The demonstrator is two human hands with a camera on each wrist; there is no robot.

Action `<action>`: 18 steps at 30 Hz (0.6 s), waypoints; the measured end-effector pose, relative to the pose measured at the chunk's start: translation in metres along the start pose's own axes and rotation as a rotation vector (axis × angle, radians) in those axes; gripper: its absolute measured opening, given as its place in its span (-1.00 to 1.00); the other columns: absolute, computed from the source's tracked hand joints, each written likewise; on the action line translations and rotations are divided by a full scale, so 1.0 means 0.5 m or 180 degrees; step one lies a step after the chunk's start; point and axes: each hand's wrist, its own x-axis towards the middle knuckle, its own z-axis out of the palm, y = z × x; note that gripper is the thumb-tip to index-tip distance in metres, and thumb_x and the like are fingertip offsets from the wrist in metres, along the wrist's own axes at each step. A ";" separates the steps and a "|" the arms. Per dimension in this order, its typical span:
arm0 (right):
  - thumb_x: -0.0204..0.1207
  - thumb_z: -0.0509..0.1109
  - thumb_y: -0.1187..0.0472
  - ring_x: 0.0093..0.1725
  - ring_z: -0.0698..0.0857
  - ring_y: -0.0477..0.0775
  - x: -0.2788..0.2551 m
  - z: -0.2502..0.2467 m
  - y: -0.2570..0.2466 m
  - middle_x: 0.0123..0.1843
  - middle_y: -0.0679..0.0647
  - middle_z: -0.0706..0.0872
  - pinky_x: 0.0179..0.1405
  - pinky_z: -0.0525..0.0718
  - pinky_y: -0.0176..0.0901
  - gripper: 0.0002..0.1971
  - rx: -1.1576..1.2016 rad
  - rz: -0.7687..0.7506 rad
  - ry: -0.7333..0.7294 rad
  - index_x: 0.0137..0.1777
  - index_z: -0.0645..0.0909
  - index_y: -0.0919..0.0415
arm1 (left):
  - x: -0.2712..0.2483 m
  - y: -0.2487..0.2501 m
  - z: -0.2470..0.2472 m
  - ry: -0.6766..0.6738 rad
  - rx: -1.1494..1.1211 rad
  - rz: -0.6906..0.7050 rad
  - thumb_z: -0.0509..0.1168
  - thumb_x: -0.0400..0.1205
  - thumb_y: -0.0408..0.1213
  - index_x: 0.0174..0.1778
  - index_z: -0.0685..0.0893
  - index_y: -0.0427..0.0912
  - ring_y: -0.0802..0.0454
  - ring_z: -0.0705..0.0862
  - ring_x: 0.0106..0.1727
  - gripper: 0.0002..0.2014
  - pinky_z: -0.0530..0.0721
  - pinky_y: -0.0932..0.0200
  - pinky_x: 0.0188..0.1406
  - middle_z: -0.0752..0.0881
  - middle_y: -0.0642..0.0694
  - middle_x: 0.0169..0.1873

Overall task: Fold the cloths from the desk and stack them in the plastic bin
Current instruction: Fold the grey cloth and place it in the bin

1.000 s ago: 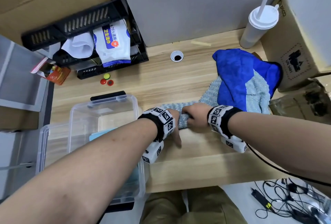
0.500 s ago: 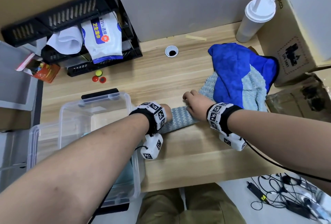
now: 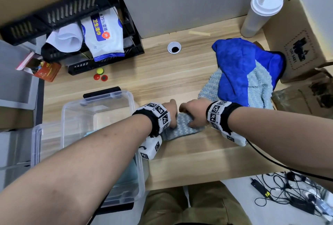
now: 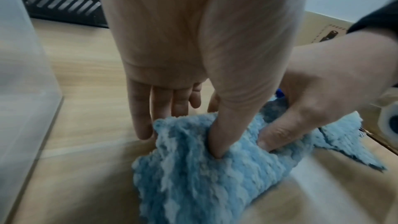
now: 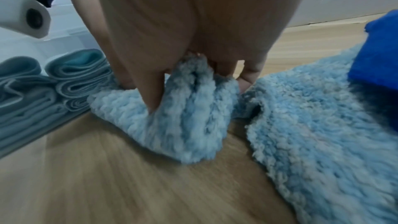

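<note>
We clamp both grips, left hand (image 3: 171,115) and right hand (image 3: 193,115), on the folded pale-blue cloth (image 3: 182,127) lying on the bench (image 3: 180,80) beside the plastic bin (image 3: 100,102).

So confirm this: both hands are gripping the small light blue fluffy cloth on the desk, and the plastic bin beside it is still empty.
Not empty. The right wrist view shows folded cloths already in the plastic bin. The rest stands: the left hand and right hand both grip the light blue fluffy cloth on the desk.
</note>
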 end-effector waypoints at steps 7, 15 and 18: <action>0.37 0.44 0.00 -0.33 0.76 0.06 -0.004 0.004 -0.024 -0.27 0.02 0.75 -0.17 0.82 0.00 -0.77 0.0173 0.0253 -0.0893 -0.04 0.62 0.09 | -0.009 0.026 0.019 -0.0595 0.0570 0.0203 0.36 0.60 -0.20 -0.09 0.58 -0.19 0.03 0.48 -0.42 -0.86 0.40 0.23 -0.51 0.55 -0.07 -0.34; 0.55 0.26 -0.04 0.05 0.66 0.20 -0.058 -0.063 -0.023 0.04 0.12 0.70 0.10 0.64 0.02 -0.67 0.1074 0.0236 -0.0298 0.17 0.48 0.16 | -0.063 0.009 -0.055 0.0026 0.0447 0.0327 0.08 0.74 -0.17 0.42 0.50 -0.31 -0.21 0.60 0.29 -0.60 0.49 0.10 0.07 0.61 -0.28 0.33; 0.48 0.12 -0.12 0.07 0.61 0.25 -0.082 -0.147 -0.051 0.10 0.23 0.66 0.16 0.58 0.13 -0.47 0.1364 0.0142 0.0070 0.32 0.37 0.23 | -0.122 -0.020 -0.132 0.0300 0.0129 0.0345 0.07 0.71 -0.20 0.29 0.51 -0.27 -0.19 0.57 0.27 -0.69 0.49 0.05 0.22 0.60 -0.27 0.30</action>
